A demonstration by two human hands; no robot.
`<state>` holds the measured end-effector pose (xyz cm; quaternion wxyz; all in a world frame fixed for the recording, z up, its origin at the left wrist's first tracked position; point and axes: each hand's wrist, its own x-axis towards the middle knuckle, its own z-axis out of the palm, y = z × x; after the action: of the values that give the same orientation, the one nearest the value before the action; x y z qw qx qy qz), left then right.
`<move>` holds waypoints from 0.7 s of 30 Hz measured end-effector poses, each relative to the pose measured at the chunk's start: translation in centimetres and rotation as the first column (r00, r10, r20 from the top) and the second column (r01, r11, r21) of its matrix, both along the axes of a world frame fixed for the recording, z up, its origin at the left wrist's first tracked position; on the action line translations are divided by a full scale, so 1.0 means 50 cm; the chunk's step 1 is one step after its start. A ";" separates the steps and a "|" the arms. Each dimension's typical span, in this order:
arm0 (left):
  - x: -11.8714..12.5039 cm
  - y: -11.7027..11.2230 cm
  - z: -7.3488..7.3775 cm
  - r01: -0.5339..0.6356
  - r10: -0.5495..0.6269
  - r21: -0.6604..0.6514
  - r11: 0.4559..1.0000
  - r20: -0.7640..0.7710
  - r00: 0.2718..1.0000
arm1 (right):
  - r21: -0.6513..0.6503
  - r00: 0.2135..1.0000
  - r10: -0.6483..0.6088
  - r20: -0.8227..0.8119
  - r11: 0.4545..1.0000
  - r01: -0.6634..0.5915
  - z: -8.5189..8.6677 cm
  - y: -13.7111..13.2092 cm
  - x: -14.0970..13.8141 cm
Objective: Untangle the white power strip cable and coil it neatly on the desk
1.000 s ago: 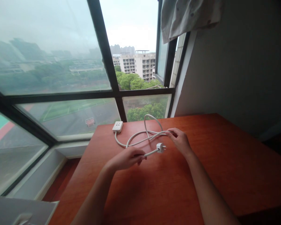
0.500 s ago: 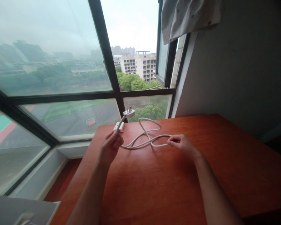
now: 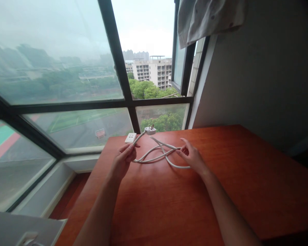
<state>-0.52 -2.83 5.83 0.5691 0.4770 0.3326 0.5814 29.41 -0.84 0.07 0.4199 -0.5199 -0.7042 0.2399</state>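
Note:
My left hand (image 3: 124, 156) is closed around a white power cord (image 3: 152, 157), just behind its plug (image 3: 150, 130). The plug is held up off the table with its prongs pointing upward. The rest of the cord lies in loose crossing loops on the table, between my hands. My right hand (image 3: 190, 156) is at the right side of these loops, with index finger and thumb apart. Its thumb is close to the cord; whether it touches is hard to tell. A white socket (image 3: 130, 137) sits beyond my left hand.
The reddish-brown wooden table (image 3: 164, 212) reaches up to a dark-framed window (image 3: 129, 102). A grey wall (image 3: 246, 78) stands to the right, and a light curtain (image 3: 207, 20) hangs at the upper right. A pale surface (image 3: 28, 225) is at the lower left.
My right hand has released the cord it was pinching, spread its fingers and moved left. My left hand has tipped the plug rightward and lower, uncovering more of the socket.

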 end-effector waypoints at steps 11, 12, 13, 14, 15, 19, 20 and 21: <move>-0.004 0.022 -0.020 -0.250 0.249 0.043 0.967 0.028 0.968 | 0.133 0.961 0.273 -0.040 0.955 -0.266 0.031 -0.021 -0.023; -0.003 0.025 -0.023 -0.303 0.303 0.058 0.951 0.005 0.953 | 0.158 0.953 0.298 -0.047 0.945 -0.287 0.036 -0.024 -0.023; -0.001 0.027 -0.026 -0.341 0.343 0.074 0.937 -0.023 0.939 | 0.176 0.947 0.319 -0.047 0.936 -0.306 0.040 -0.027 -0.024; 0.001 0.029 -0.028 -0.363 0.368 0.087 0.928 -0.050 0.928 | 0.186 0.942 0.332 -0.043 0.929 -0.319 0.043 -0.030 -0.026; 0.004 0.029 -0.030 -0.371 0.378 0.093 0.924 -0.069 0.923 | 0.193 0.941 0.335 -0.036 0.927 -0.323 0.045 -0.033 -0.030; 0.009 0.028 -0.030 -0.324 0.327 0.061 0.944 -0.035 0.944 | 0.218 0.950 0.310 -0.026 0.930 -0.297 0.043 -0.041 -0.054; 0.009 0.028 -0.030 -0.307 0.309 0.060 0.950 -0.023 0.951 | 0.225 0.952 0.302 -0.038 0.931 -0.287 0.042 -0.043 -0.060; 0.008 0.026 -0.030 -0.292 0.295 0.066 0.954 -0.024 0.955 | 0.228 0.952 0.300 -0.056 0.933 -0.280 0.041 -0.044 -0.065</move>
<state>-0.12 -1.52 4.35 0.4557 0.4495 0.3912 0.6613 26.14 -3.04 2.13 0.4652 -0.3500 -0.7757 0.2439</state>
